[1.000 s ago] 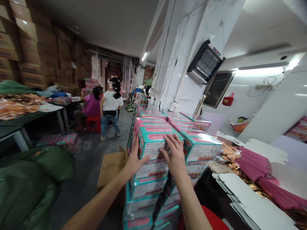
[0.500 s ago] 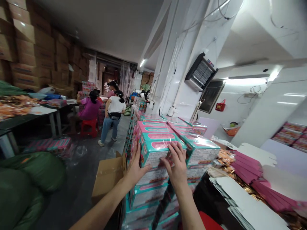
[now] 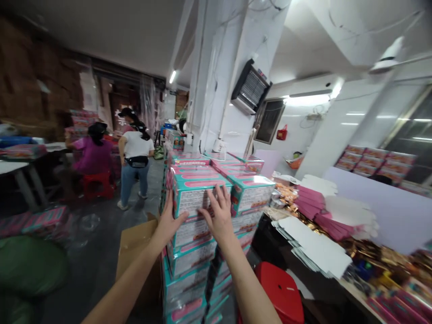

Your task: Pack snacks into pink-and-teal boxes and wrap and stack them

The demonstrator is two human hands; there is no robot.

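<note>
A tall stack of teal and pink printed boxes fills the middle of the view. The top box (image 3: 197, 192) of the near column is wrapped in clear film. My left hand (image 3: 169, 219) presses against its left side with the thumb on its front. My right hand (image 3: 218, 215) lies flat on its front right part, fingers spread up to the top edge. Both hands touch this box; neither is closed around it. A second column of the same boxes (image 3: 251, 193) stands right beside it.
An open cardboard carton (image 3: 137, 245) stands on the floor at the left of the stack. A red stool (image 3: 280, 290) is below right. Flat white and pink box blanks (image 3: 315, 245) lie on the table at right. Two people (image 3: 135, 157) are at a table at far left.
The view has swung to the right, so the stack and my hands sit further left in the picture. My hands stay pressed on the top box.
</note>
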